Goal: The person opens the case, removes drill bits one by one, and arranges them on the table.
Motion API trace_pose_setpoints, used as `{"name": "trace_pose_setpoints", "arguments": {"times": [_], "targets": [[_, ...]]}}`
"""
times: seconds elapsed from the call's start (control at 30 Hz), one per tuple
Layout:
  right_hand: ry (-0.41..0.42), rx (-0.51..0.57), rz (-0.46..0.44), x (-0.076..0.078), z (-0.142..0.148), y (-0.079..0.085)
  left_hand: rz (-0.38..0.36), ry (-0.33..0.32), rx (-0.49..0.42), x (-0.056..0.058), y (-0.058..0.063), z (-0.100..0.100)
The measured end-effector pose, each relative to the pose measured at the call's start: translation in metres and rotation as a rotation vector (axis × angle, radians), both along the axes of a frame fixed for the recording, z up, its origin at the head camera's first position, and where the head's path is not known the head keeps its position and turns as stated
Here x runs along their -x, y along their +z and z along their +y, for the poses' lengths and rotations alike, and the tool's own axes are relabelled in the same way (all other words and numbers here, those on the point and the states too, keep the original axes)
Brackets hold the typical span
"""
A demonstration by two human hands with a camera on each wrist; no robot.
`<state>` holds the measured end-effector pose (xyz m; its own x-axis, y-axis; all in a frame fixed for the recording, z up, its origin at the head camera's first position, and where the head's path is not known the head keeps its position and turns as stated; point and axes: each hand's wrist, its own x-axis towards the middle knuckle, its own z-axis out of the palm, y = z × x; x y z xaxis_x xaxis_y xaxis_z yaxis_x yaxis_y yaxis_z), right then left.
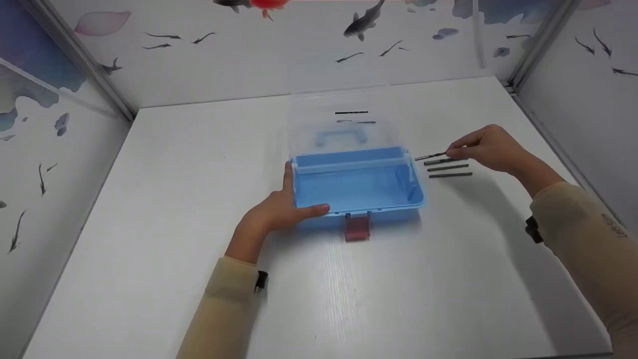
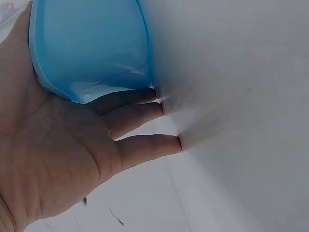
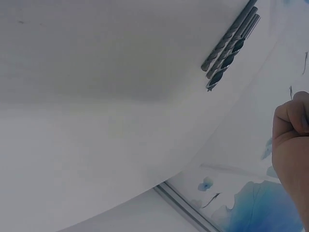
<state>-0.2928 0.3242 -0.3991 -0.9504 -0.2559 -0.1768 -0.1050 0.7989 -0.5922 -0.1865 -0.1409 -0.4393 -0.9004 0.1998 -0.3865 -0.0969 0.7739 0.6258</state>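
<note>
My left hand braces the left end of an open blue box, thumb along the front rim and index finger along the side. In the left wrist view its other fingers stretch straight down to the table beside the box. To the right, my right hand pinches a thin drill bit by one end, its other end pointing at the box. Below that hand, three more drill bits lie side by side on the table. The right wrist view shows these drill bits, while the pinched one is out of sight.
The box's clear lid is tipped back behind it, with a blue handle. Two dark thin rods show through the lid. A red latch hangs at the front. Patterned walls enclose the white table.
</note>
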Motion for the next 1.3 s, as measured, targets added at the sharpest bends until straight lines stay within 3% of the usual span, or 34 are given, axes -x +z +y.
{"name": "trace_pose_setpoints", "arguments": {"times": [0.6,0.9,1.3], "targets": [[-0.005,-0.091,-0.050,-0.007,0.033,-0.025,-0.007,0.007,-0.021,0.003,0.000,0.004],[-0.008,-0.134,-0.057,-0.009,0.039,-0.037,-0.006,0.000,0.024,0.003,0.001,0.003],[-0.006,-0.156,-0.044,-0.011,0.036,-0.046,-0.003,0.015,-0.015,0.001,-0.002,0.000]]}}
